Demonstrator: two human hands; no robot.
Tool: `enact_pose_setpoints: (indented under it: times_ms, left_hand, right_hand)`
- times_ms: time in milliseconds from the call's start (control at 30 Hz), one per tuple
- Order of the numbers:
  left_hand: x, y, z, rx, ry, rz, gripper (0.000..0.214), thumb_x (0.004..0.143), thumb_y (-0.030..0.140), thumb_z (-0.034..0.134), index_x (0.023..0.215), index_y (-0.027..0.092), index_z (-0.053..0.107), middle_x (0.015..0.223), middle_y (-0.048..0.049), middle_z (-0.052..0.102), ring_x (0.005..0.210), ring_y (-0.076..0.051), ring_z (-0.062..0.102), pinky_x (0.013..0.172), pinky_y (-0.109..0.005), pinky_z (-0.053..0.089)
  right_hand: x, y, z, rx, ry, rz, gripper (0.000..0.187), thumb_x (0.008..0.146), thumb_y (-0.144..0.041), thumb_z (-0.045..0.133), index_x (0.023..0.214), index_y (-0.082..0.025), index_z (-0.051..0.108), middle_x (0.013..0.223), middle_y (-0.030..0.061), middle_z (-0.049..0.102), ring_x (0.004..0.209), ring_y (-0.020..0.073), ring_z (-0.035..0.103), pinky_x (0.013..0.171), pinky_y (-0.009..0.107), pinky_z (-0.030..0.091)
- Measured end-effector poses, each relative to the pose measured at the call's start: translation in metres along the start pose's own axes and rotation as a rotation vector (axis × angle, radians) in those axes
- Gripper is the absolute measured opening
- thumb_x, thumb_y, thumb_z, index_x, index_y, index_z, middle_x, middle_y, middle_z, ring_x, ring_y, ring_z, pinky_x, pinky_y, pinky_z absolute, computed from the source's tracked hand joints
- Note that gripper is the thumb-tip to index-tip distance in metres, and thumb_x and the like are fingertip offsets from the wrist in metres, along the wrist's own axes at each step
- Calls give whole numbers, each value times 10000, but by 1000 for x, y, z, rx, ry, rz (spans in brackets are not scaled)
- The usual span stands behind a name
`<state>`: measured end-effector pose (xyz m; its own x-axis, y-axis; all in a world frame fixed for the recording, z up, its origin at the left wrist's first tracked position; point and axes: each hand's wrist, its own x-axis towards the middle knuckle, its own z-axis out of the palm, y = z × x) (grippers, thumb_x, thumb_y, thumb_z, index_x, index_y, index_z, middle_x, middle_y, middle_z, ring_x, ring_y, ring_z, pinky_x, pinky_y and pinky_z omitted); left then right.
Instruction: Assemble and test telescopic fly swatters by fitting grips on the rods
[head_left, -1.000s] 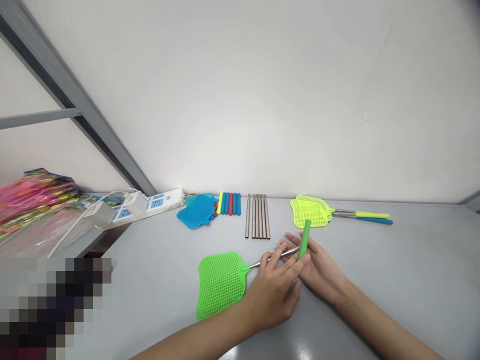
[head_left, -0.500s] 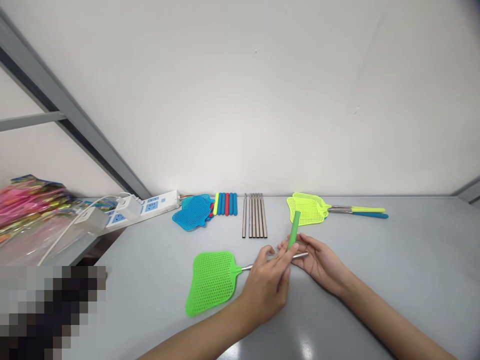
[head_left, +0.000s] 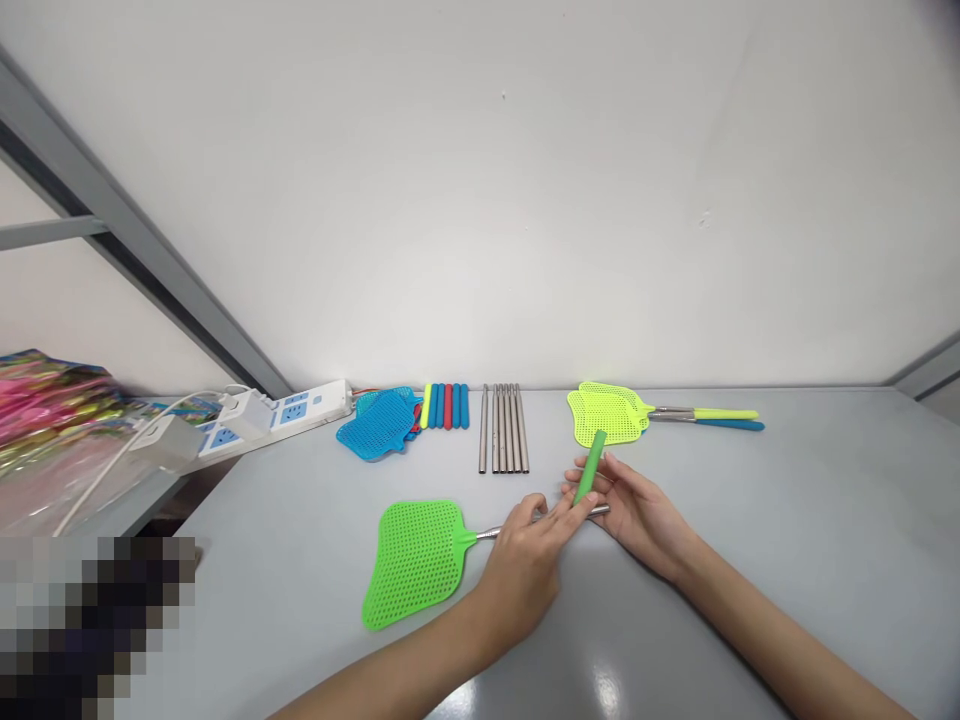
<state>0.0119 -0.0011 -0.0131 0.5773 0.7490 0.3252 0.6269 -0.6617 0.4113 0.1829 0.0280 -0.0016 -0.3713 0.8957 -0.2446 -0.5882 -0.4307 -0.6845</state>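
Note:
My left hand (head_left: 521, 565) is closed around the metal rod (head_left: 491, 533) of a green fly swatter. The swatter's perforated green head (head_left: 416, 562) points left, just above the table. A green handle sleeve (head_left: 591, 468) slants up from the left fingertips, its lower end hidden behind them. Beside the rod's bare end, my right hand (head_left: 637, 515) is turned palm up with its fingers stretched out and parted. Some of those fingers lie behind the green sleeve; whether they touch it I cannot tell.
Blue swatter heads (head_left: 379, 425), coloured handle sleeves (head_left: 446, 406) and several metal rods (head_left: 506, 430) line the back of the table. Swatters with handles, the top one yellow (head_left: 611, 412), lie at right. A power strip (head_left: 304, 408) and bagged goods (head_left: 52, 410) are at left.
The whole view has shifted slightly. The green sleeve tilts a little more to the right, and my right thumb sits closer to it. My left hand keeps its hold on the swatter.

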Motion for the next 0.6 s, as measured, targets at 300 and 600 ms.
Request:
enact_pose_setpoints:
  times_ms: [300, 600]
  left_hand:
    - [1, -2, 1, -13, 28, 42, 823, 641, -111, 288, 1377, 224, 136, 1318, -14, 421, 917, -162, 438, 840, -336, 436]
    - [-1, -5, 2, 5, -21, 19, 721, 661, -103, 294, 1309, 210, 327, 1326, -22, 411, 1030, -170, 433, 868, -359, 422]
  right_hand:
    - [0, -5, -2, -113, 106, -143, 226, 793, -341, 564, 906, -162, 644, 839, 56, 645, 862, 195, 574, 820, 334, 427]
    - [2, -26, -23, -144, 289, -162, 142, 744, -311, 628, 844, -214, 659, 621, -29, 490, 441, 72, 345, 414, 215, 384]
